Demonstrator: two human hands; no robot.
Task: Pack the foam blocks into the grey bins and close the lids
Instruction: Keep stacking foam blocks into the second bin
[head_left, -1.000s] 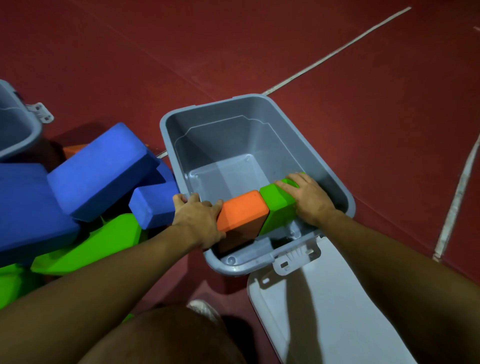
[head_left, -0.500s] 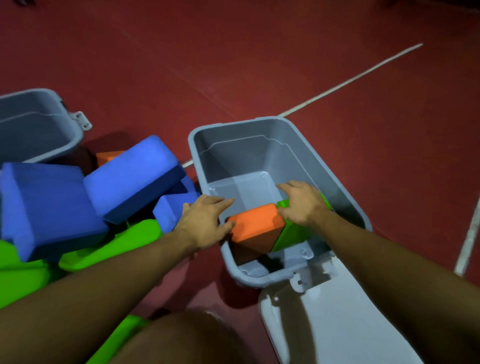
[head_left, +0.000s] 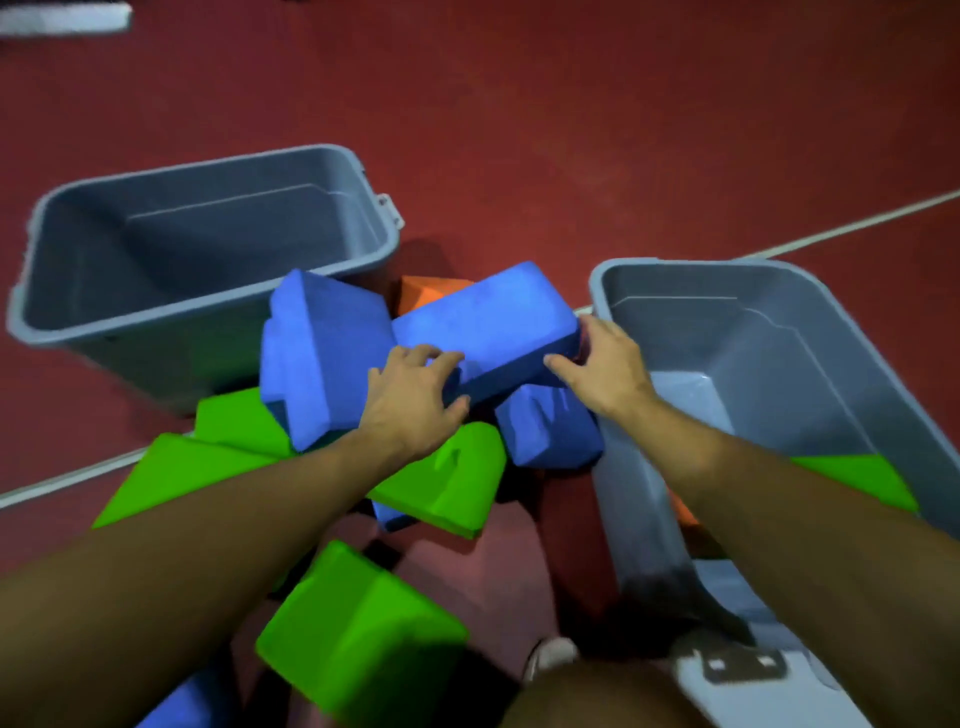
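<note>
A long blue foam block (head_left: 488, 327) lies on top of the pile between two grey bins. My left hand (head_left: 415, 400) grips its near left end, fingers curled over the top edge. My right hand (head_left: 605, 369) holds its right end, thumb on the front face. The right grey bin (head_left: 769, 332) is open and holds a green block (head_left: 857, 475) and an orange block (head_left: 683, 512), partly hidden by my right forearm. The left grey bin (head_left: 208, 249) stands open with nothing seen inside.
More blue blocks (head_left: 322, 358), green blocks (head_left: 358, 639) and an orange block (head_left: 431, 293) are heaped on the red floor between the bins. The right bin's pale lid (head_left: 748, 686) hangs open at the bottom right. My shoe (head_left: 550, 654) shows near the bottom.
Both hands have left the orange and green blocks in the right bin and moved left onto the long blue block. The view has swung left, showing the whole left bin.
</note>
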